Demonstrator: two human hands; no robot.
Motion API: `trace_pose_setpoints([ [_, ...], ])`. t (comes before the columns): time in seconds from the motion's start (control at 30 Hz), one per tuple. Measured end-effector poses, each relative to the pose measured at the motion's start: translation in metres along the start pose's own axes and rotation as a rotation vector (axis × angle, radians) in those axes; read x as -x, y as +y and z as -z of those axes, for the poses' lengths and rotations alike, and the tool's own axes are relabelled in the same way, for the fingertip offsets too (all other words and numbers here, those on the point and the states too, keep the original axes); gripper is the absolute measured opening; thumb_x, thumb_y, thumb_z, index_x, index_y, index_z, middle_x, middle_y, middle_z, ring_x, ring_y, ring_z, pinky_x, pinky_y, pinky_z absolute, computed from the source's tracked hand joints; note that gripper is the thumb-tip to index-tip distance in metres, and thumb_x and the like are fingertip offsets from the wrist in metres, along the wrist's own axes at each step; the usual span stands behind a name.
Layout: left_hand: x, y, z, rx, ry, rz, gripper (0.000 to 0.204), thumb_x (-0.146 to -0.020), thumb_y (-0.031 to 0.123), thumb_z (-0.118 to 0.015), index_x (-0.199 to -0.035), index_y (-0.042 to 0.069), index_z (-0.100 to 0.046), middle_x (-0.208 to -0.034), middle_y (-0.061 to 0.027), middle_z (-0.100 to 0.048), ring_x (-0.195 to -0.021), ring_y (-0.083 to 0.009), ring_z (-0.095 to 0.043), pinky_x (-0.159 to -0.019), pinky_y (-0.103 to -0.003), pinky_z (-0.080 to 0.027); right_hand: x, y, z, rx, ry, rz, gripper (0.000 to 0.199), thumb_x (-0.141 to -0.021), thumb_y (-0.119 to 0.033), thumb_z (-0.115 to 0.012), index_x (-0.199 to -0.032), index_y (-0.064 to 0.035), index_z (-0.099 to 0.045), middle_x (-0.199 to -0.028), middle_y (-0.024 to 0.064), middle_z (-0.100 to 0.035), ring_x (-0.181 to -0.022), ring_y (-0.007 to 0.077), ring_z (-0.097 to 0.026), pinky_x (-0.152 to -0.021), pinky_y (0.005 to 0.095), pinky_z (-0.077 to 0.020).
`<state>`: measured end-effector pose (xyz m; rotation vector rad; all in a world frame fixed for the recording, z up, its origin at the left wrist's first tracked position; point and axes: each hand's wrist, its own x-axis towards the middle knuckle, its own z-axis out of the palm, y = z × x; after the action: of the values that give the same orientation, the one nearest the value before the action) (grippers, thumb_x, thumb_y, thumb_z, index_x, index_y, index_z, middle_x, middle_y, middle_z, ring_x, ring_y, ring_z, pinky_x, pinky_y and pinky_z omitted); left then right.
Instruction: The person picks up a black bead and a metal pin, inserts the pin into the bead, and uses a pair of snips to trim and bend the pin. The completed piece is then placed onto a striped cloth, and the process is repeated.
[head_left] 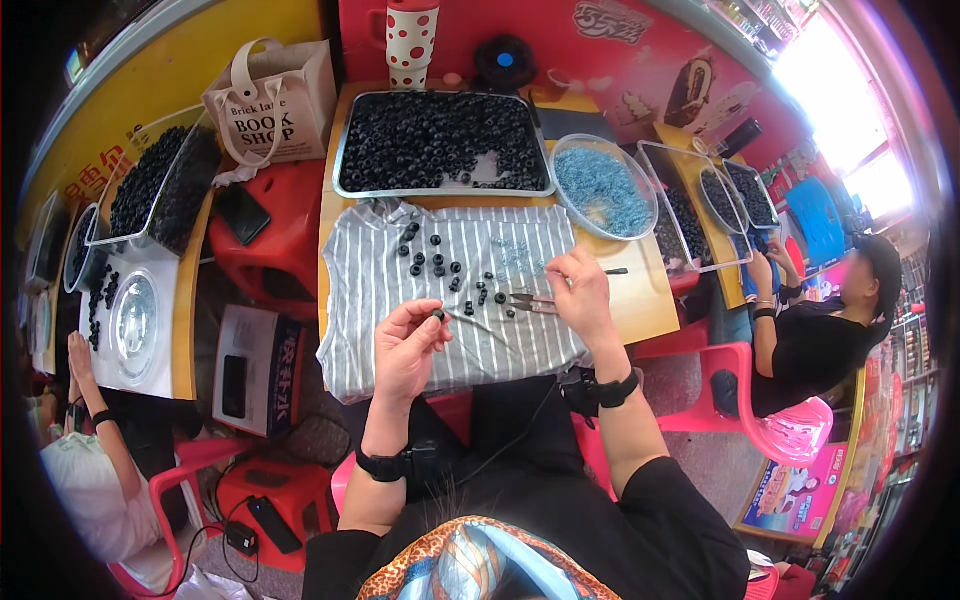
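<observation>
the person's left hand [408, 350] pinches a black bead [438, 314] between its fingers over a striped cloth [370, 330]. just beyond, the right hand [584, 295] is beside a pointed tool [530, 307]; whether its fingers hold anything cannot be told. past loose beads [438, 259] stand a bead-filled tray [450, 193] and a tub [612, 237] of blue pieces [595, 178].

Free room: left strip of the striped grey cloth [352, 290]; bare tabletop [642, 302] to the right of the right hand [582, 292], interrupted by a slim dark rod [616, 271].
Obstacles: rimmed metal tray [445, 192], across the back; round plastic tub [652, 222], back right; loose black beads [438, 259], mid-cloth; snips [528, 303], near the right hand.
</observation>
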<state>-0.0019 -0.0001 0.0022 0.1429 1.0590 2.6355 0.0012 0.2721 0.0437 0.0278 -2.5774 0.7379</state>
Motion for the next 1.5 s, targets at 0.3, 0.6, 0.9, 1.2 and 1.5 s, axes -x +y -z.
trace_pose_setpoints([
  [0.3,0.001,0.0,0.0,-0.017,-0.022,0.003,0.021,-0.093,0.004,-0.064,-0.114,0.0,-0.064,-0.096,-0.0096,-0.069,-0.077,-0.0131,-0.065,-0.066,-0.022,-0.048,-0.001,-0.008,-0.016,0.218,-0.102,0.085,0.008,-0.077,-0.006,-0.069,-0.085,-0.0081,-0.069,-0.086,0.012,-0.056,-0.087,0.0325,-0.059,-0.072,0.0436,-0.0492],
  [0.6,0.001,0.002,0.001,-0.022,-0.006,0.025,0.021,-0.093,0.004,-0.063,-0.114,-0.002,-0.063,-0.098,-0.0108,-0.069,-0.078,-0.0151,-0.065,-0.066,-0.023,-0.049,0.002,-0.018,-0.006,-0.328,-0.008,-0.083,0.005,-0.082,0.002,-0.066,-0.086,-0.0009,-0.065,-0.081,0.0101,-0.059,-0.076,0.0222,-0.06,-0.066,0.033,-0.0478],
  [0.9,-0.003,-0.003,-0.003,0.005,-0.096,0.086,0.022,-0.093,0.0,-0.061,-0.115,-0.003,-0.063,-0.097,-0.0112,-0.069,-0.08,-0.0157,-0.066,-0.068,-0.024,-0.051,0.02,-0.097,-0.027,-0.812,-0.166,0.044,0.009,-0.081,0.009,-0.067,-0.086,0.0017,-0.065,-0.079,0.0061,-0.061,-0.069,0.0122,-0.061,-0.06,0.0246,-0.047],
  [1.2,-0.001,0.0,0.0,-0.016,-0.145,0.094,0.02,-0.093,0.004,-0.063,-0.112,-0.004,-0.065,-0.095,-0.011,-0.069,-0.077,-0.0161,-0.068,-0.063,-0.024,-0.052,0.023,-0.098,-0.037,-0.757,-0.16,0.127,0.008,-0.082,0.008,-0.067,-0.084,0.0003,-0.065,-0.078,0.0058,-0.06,-0.07,0.0122,-0.062,-0.057,0.0245,-0.0466],
  [1.5,-0.001,0.004,0.003,0.105,-0.147,0.167,0.024,-0.095,0.005,-0.06,-0.118,-0.003,-0.062,-0.096,-0.0117,-0.068,-0.078,-0.0166,-0.067,-0.065,-0.023,-0.053,0.006,-0.082,-0.03,-1.118,-0.282,-0.323,0.012,-0.084,0.003,-0.07,-0.095,-0.0009,-0.068,-0.079,-0.0011,-0.065,-0.068,0.0035,-0.055,-0.059,0.0213,-0.043],
])
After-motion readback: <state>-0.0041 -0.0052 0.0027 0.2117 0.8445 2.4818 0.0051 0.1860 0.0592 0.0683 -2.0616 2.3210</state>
